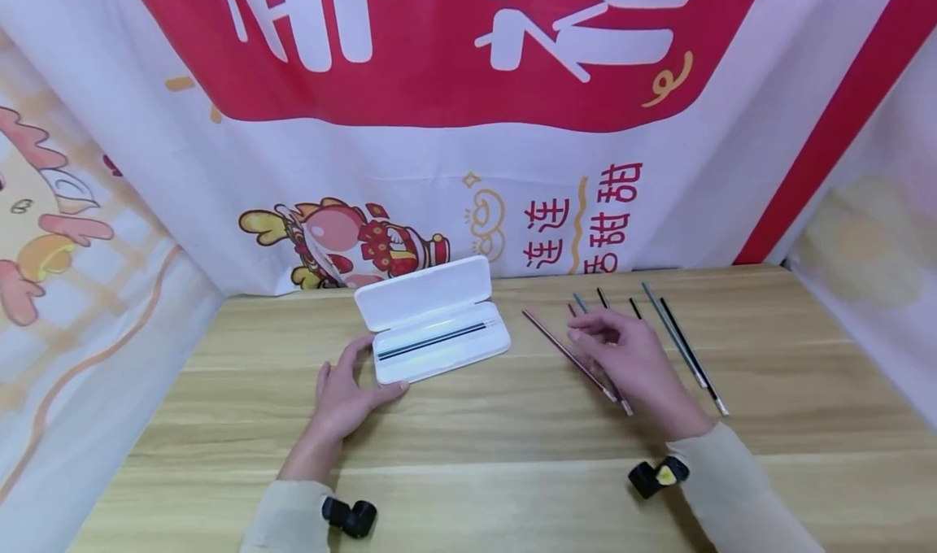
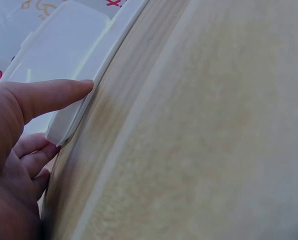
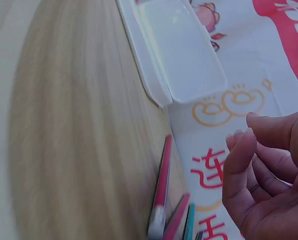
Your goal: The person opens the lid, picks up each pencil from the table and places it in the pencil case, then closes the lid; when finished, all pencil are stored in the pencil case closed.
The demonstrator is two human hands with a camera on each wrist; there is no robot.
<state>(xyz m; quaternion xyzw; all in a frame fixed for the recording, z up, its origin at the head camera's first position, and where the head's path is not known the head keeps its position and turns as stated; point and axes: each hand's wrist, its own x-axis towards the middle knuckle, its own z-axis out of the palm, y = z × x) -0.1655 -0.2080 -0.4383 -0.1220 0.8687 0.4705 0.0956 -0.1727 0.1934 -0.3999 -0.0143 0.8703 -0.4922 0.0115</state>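
Note:
A white pencil case (image 1: 472,346) lies on the table with its lid raised toward the back. Inside it, two slim dark pencils (image 1: 432,341) lie side by side. My left hand (image 1: 347,402) grips the case's near left corner, thumb against the front edge and fingers round the left side. Above the loose pencils hovers my right hand (image 3: 269,175), fingers loosely curled, thumb close to the index fingertip, nothing visible between them. A dark red pencil (image 1: 552,337) lies just left of that hand. Several more pencils stretch beneath it, partly hidden by the hand.
To the right of my right hand lie a grey-blue pencil (image 1: 673,333) and a black pencil (image 1: 695,358), with white ends toward me. The wooden table (image 1: 468,472) meets a printed red and white cloth (image 1: 439,154) at its back edge; more cloth hangs at both sides.

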